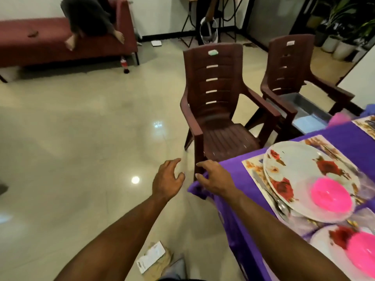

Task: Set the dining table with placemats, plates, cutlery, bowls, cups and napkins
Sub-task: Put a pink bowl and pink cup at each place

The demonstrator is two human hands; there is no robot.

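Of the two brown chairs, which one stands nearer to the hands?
The left chair, with its seat bare; its front leg is just beyond the right hand. The farther chair holds a grey tray.

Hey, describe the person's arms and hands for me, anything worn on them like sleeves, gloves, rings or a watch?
Both forearms are bare to the bottom frame edge: no sleeves show. The left hand and right hand wear no gloves, and no watch, bracelet or ring is visible.

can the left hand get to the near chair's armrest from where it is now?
Probably yes. The left hand hangs open over bare floor, and the chair armrest post stands just to its right with nothing between. The right hand is alongside, at the purple tablecloth corner.
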